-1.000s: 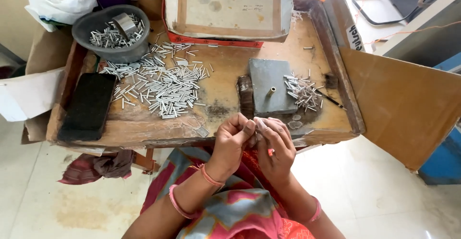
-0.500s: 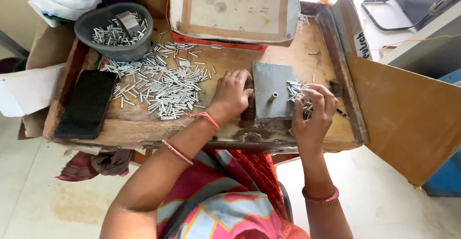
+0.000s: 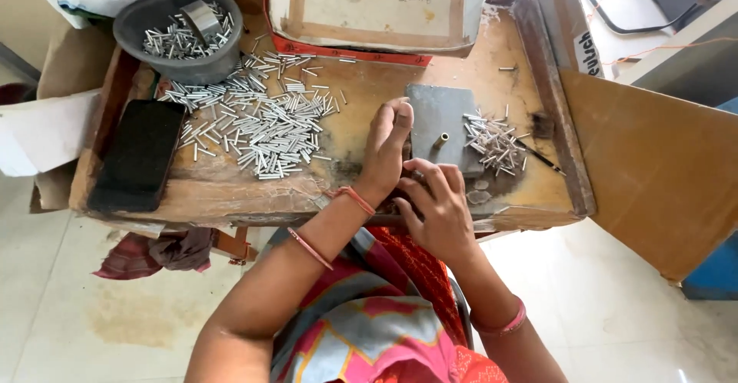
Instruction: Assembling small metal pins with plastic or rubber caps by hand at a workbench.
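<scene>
Right hand (image 3: 440,208) back from pin pile (image 3: 492,143), fingers spread; left hand (image 3: 387,146) flat on grey block (image 3: 442,118)

Small workshop, hand-assembly station. Worn wooden tray-bench (image 3: 538,68) stained with grime; loose heap of small metal tubes (image 3: 261,121); grey bowl (image 3: 154,52) of more; grey metal block (image 3: 438,121) with upright pin; tiled floor (image 3: 92,314).

Bare tray wood (image 3: 369,91) between tube pile (image 3: 261,121) and grey block (image 3: 442,118).
</scene>
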